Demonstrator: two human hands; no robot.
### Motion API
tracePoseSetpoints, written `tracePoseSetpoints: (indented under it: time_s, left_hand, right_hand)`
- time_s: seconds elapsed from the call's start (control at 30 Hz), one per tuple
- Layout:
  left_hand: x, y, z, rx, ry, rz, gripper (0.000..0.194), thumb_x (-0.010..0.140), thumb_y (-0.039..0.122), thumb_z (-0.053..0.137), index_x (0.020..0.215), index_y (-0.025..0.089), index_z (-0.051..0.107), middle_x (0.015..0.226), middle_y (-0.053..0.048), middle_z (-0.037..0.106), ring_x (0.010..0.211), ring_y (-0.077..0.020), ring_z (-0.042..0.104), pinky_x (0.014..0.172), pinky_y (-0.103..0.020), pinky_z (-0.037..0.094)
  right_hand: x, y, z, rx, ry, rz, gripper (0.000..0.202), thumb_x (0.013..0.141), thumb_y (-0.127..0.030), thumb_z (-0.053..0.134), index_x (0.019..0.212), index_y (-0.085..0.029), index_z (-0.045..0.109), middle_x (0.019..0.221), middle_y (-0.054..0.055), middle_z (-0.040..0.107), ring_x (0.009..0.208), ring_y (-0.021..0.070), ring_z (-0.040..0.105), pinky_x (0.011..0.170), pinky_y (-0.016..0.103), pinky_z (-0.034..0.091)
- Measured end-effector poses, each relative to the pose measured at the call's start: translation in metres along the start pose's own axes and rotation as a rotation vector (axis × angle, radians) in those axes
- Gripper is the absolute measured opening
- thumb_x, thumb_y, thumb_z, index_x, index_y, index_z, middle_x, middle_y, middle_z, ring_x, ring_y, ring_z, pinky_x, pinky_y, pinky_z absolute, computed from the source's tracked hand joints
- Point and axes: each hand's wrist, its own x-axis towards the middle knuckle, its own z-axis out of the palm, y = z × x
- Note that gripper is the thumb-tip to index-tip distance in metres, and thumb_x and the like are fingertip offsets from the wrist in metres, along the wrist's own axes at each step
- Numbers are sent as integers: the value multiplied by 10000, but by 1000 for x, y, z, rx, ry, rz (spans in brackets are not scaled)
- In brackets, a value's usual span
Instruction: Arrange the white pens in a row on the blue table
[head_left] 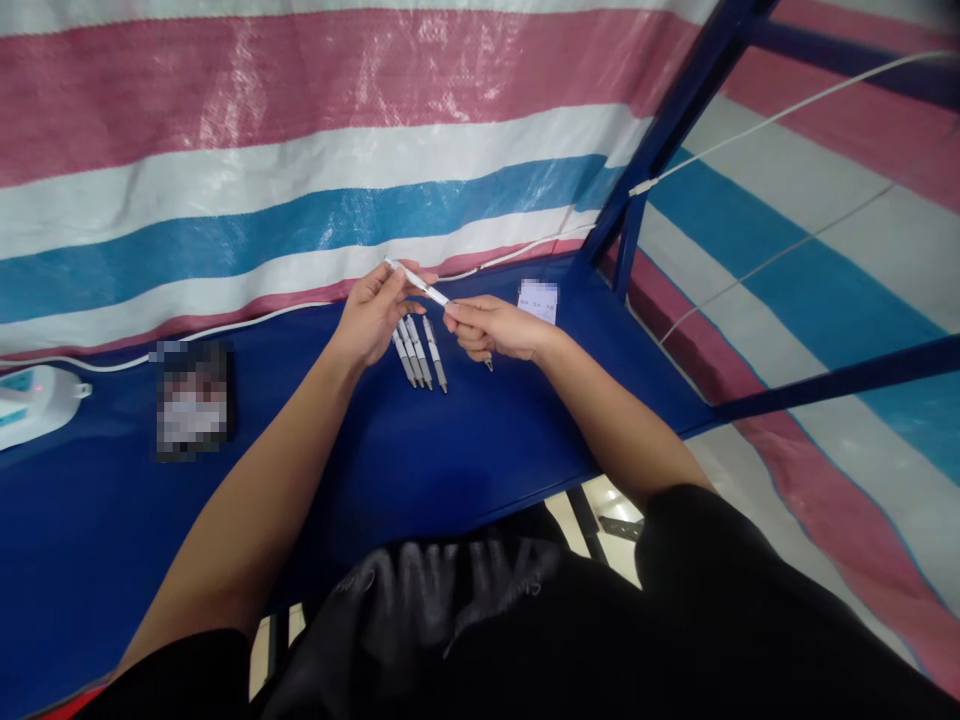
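A white pen [420,283] is held between my two hands, tilted down to the right above the table. My left hand [377,315] pinches its upper left part, and my right hand [491,325] grips its lower right end. Below my hands several white and grey pens [415,350] lie side by side on the blue table, their upper ends partly hidden by my left hand. One pen [436,355] lies slightly apart to the right. Under my right hand a pen tip [490,366] pokes out; the rest of it is hidden.
On the blue tabletop [465,450], a blurred dark item [195,400] lies left and a white timer-like display [538,300] back right. A white power strip [41,405] sits far left. A white cable [225,328] runs along the back, by a striped sheet [300,150]. Blue frame posts [660,140] stand right.
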Motion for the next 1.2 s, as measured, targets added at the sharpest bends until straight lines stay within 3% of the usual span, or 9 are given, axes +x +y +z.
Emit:
tracePoseSetpoints:
  time_s: [0.07,0.27,0.43,0.6,0.73,0.83,1.0,1.1,1.2]
  left_hand:
    - [1,-4,1,-4,42,44,323,1024,568,815,1040,256,731,966,-91,839,923,-224,809,798,-344,646]
    - [3,-9,9,-1,200,129,425,965,602,884,908,242,664,823,-44,774,768,-173,768,784,-324,665]
    - [2,-14,7,-34,272,75,432,952,598,887,903,248,640,797,-29,761,779,-167,783,832,-326,680]
    - [1,-20,1,-70,276,42,404,923,543,922,911,251,642,824,-41,771,859,-207,830,879,-375,696]
    - [0,-25,0,-107,266,34,380,911,502,939,928,249,655,849,-49,774,884,-223,841,885,-390,702]
    - [3,-29,0,-84,244,20,398,904,533,941,935,252,661,868,-56,778,899,-224,833,875,-383,693]
    - [-10,-10,-16,331,384,95,366,1002,626,745,1030,261,741,956,-72,788,1006,-252,785,939,-390,645]
    - [-50,20,-45,844,390,150,387,942,571,765,1154,247,768,1240,-145,782,1239,-367,727,1192,-579,543]
    - [-110,51,-84,1322,512,91,696,802,625,854,1389,274,728,1608,-218,619,1519,-570,520,1263,-796,374]
  right_hand:
    - [0,0,3,-143,53,-31,479,1159,-698,547,930,-278,520,627,-113,255,535,132,250,569,300,381]
    - [4,2,14,-829,488,-151,144,1158,-354,643,1067,-251,601,768,-7,520,742,225,575,787,358,433]
    - [4,5,6,-706,482,-232,349,1211,-459,528,954,-244,626,794,7,601,807,219,629,823,351,444]
    - [7,12,-3,-559,567,-271,301,1028,-462,809,1005,-248,600,873,-15,660,778,181,598,785,329,468]
    - [9,15,-6,-456,484,-210,441,1159,-608,559,962,-226,660,827,19,702,692,161,609,723,328,487]
    - [13,18,-10,-378,443,-208,440,1131,-618,634,922,-231,638,784,6,705,617,132,574,650,305,475]
    - [19,23,-14,-241,499,-262,511,1107,-700,661,898,-236,615,743,-14,674,578,111,540,576,273,454]
    - [20,23,-12,-213,519,-233,478,1133,-631,670,883,-227,622,730,-14,662,578,106,536,575,266,451]
    - [18,18,-8,-186,511,-220,410,1164,-513,669,885,-216,631,747,-10,668,592,102,549,598,265,460]
